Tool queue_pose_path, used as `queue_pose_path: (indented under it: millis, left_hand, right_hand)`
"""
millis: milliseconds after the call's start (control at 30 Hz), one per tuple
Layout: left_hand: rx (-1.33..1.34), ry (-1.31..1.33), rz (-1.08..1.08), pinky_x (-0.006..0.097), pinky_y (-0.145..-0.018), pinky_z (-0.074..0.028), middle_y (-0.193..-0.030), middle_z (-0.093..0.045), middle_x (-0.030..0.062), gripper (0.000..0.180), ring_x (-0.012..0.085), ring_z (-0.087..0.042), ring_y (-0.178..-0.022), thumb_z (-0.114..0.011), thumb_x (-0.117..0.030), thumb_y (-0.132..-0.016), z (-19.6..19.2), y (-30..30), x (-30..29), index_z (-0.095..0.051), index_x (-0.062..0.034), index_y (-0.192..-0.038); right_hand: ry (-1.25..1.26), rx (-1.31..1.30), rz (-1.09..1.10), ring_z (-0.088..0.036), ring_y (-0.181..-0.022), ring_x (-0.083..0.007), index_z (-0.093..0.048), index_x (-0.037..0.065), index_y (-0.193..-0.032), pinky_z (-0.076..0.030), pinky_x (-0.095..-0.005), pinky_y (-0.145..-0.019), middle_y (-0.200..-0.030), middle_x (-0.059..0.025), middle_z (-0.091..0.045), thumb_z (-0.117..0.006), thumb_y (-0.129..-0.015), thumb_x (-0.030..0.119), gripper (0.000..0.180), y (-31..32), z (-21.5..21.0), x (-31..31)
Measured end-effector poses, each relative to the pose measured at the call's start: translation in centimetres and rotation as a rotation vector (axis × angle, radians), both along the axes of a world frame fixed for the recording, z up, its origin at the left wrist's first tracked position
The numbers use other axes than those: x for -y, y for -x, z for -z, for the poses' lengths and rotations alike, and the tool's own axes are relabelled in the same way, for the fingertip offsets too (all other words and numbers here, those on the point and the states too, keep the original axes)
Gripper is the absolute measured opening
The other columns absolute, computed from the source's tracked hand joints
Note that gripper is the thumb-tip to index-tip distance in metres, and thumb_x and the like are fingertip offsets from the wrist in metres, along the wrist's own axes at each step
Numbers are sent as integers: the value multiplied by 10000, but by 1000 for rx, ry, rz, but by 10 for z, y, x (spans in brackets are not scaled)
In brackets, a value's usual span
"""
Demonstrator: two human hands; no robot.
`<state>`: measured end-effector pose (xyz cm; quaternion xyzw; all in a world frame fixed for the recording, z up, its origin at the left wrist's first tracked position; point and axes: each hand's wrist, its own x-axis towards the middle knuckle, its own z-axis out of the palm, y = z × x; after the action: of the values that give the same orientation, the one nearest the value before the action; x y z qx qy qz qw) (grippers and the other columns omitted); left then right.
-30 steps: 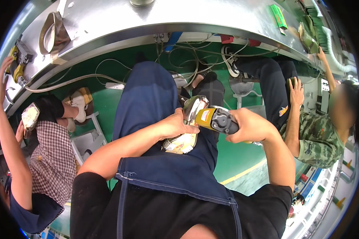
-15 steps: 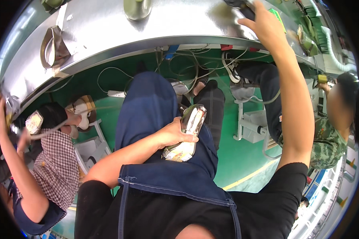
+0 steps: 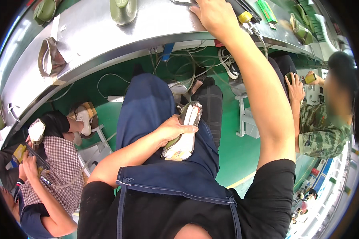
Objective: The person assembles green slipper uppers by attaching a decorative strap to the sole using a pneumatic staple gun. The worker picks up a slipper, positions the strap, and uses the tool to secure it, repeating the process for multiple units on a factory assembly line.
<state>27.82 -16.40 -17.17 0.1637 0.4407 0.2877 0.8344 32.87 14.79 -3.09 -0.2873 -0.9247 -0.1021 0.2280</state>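
Note:
Sole side up on my lap lies a lasted shoe [image 3: 186, 133], with an olive upper, a pale insole and a ragged wrapped end. Around its middle my left hand [image 3: 173, 129] is closed, the thumb lying across the sole. At the far end of my outstretched right arm, my right hand [image 3: 217, 18] is over the metal bench, thumb out and apart. The frame's top edge cuts off its other fingers. By its thumb lies a grey metal tool [image 3: 182, 2], mostly cut off. A black hand tool with a yellow cap [image 3: 245, 17] and hose rests just right of that hand.
On the bench [image 3: 89, 40] stand a green shoe last [image 3: 123, 11] and an olive shoe upper [image 3: 52, 57]. A green box [image 3: 267, 12] lies at the right. Co-workers sit on both sides, the left one holding a black tool [image 3: 38, 159]. Cables hang beneath the bench.
My right hand has moved left along the bench and let go of the dark tool, which now lies beside it. My left hand and the shoe have barely moved.

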Motion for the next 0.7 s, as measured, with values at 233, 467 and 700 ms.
queue_pose_path:
  millis: [233, 467, 700]
  left_hand:
    - [-17, 36, -16, 355, -763, -597, -956, -721, 116, 408, 204, -716, -822, -827, -212, -913, -1, -2, 1, -651, 47, -1175]
    - [72, 96, -111, 374, -696, -626, -910, -744, 131, 332, 222, -741, -744, -828, -194, -917, -2, -8, 7, -692, 49, -1098]
    - [86, 94, -115, 346, -721, -629, -969, -730, 102, 453, 196, -739, -789, -827, -207, -910, 1, -6, 8, -622, 44, -1226]
  right_hand:
    - [433, -326, -29, -736, -984, -302, -677, 14, -1271, -567, -370, -900, -1104, -172, -749, -718, -960, 149, 342, -80, -7, 83]
    - [1417, -542, 306, -681, -1011, -152, -655, -6, -1348, -577, -305, -807, -1203, -103, -731, -664, -1046, 231, 384, -157, 52, 188]
    - [1910, -730, 313, -649, -1145, -185, -578, -21, -1437, -563, -357, -924, -1280, -107, -685, -663, -1061, 345, 531, -151, 119, 252]
